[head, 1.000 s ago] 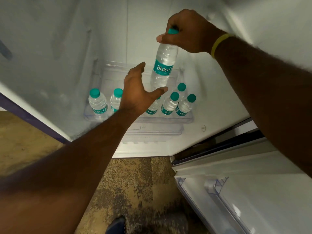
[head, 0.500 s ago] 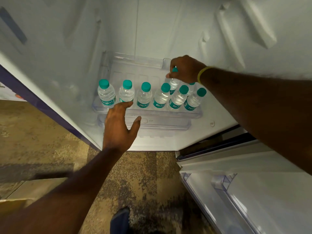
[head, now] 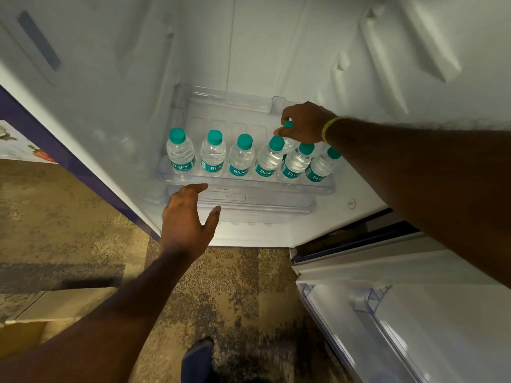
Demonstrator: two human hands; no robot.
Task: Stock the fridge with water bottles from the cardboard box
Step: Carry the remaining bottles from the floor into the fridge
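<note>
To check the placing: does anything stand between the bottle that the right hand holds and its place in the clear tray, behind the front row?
Nothing visible does. The right hand pinches the cap of the held bottle, which is down behind the front row of six bottles in the clear tray. Its base is hidden by them.

Pretty dim shot overall, and everything is leaning cool and greenish. The white fridge walls [head: 249,64] at 12 o'clock are soaking up most of the light and glowing softly, with no harsh glare. The floor [head: 69,217] at 8 o'clock is sitting in warm murk, with a dark shadow band lying across it. Both arms [head: 110,313] are going nearly black. Tiny glints are showing on the water bottles [head: 213,156], which are looking sharp. The shoe [head: 197,360] at 6 o'clock is smearing, and the wide lens is bending the edges at 4 and 9 o'clock.
</note>
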